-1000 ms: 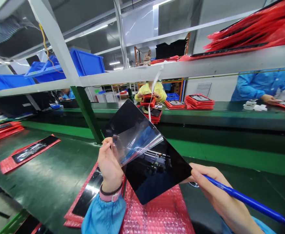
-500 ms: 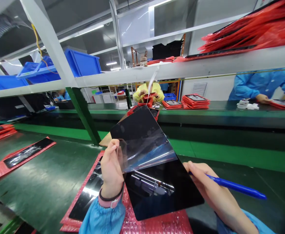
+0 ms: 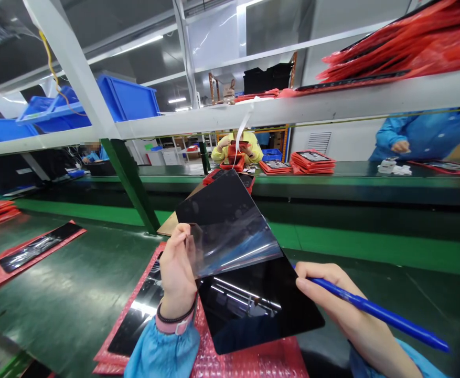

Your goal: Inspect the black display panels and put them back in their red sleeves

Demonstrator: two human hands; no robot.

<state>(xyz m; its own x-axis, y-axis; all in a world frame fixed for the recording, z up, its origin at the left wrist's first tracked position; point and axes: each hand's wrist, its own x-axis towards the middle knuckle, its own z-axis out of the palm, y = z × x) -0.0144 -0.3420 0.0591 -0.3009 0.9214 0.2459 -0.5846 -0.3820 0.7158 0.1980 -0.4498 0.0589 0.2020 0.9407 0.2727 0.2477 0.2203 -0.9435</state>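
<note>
A glossy black screen panel [image 3: 253, 310] is tilted up above red bubble wrap [image 3: 253, 362]. Clear film [image 3: 230, 247] is lifted off its lower part and still lies over the upper part. My left hand [image 3: 178, 262] is closed, its fingertips pinching the film's loose left corner. At the panel's right edge, my right hand [image 3: 338, 296] grips a blue pen [image 3: 387, 317] between thumb and fingers. The pen's far end points down to the right. My right fingertips are at the panel's edge; whether they also hold it, I cannot tell.
Another black panel [image 3: 139, 315] lies on bubble wrap beside my left wrist. A narrow panel [image 3: 36, 247] rests farther left on the green table [image 3: 56, 310]. A green post [image 3: 129, 184] rises ahead, under a white shelf beam [image 3: 214, 118]. Co-workers sit across, near red-wrapped stacks [image 3: 312, 161].
The pen has swung lower and farther right in my right hand, and more of it shows. The film looks much the same. A co-worker's hand at the right has lifted from the panel there.
</note>
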